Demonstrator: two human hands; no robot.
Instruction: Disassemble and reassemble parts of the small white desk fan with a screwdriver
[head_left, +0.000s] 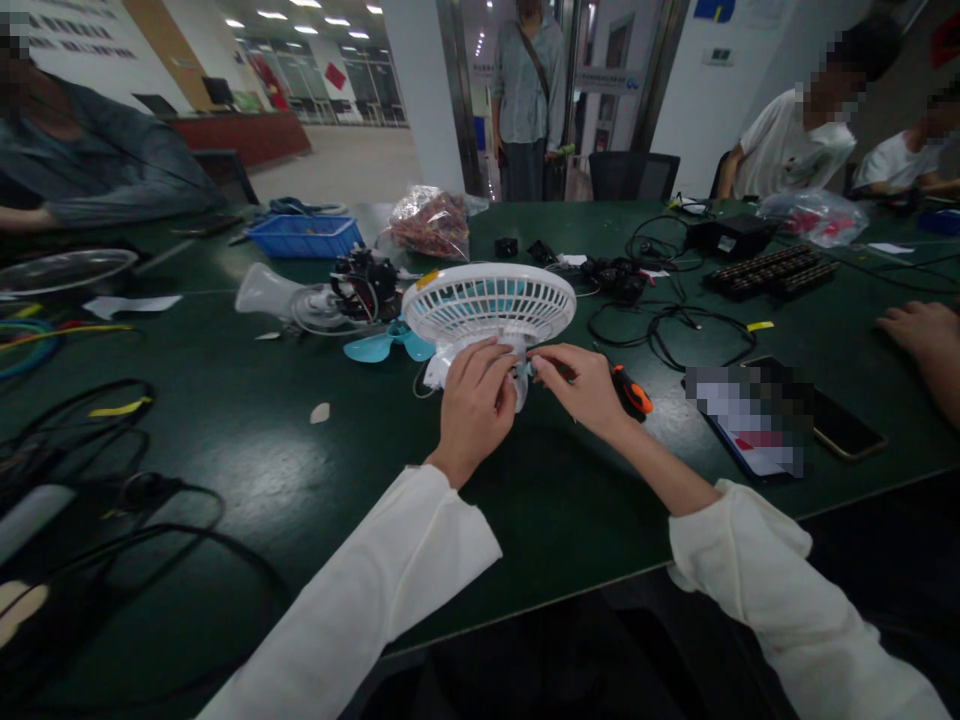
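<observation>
A small white fan head [491, 325] with a round slotted grille stands before me on the green table, grille side up. Around its white rear housing my left hand [474, 405] is closed, fingers bent over the near side. From the right, my right hand [581, 385] pinches at the same housing with thumb and forefinger. What lies between those fingertips is too small and hidden to name. Just beyond my right hand rests an orange and black tool handle [634, 392]. Light blue fan blades [375, 345] lie to the left, by a white fan stand [270, 298].
Behind the fan are a blue basket [306, 237] and a clear bag of reddish pieces [429, 225]. Black cables [667, 325] and two phones [847, 420] lie to the right. More cables [195, 525] spread on the left. Several people are around the table.
</observation>
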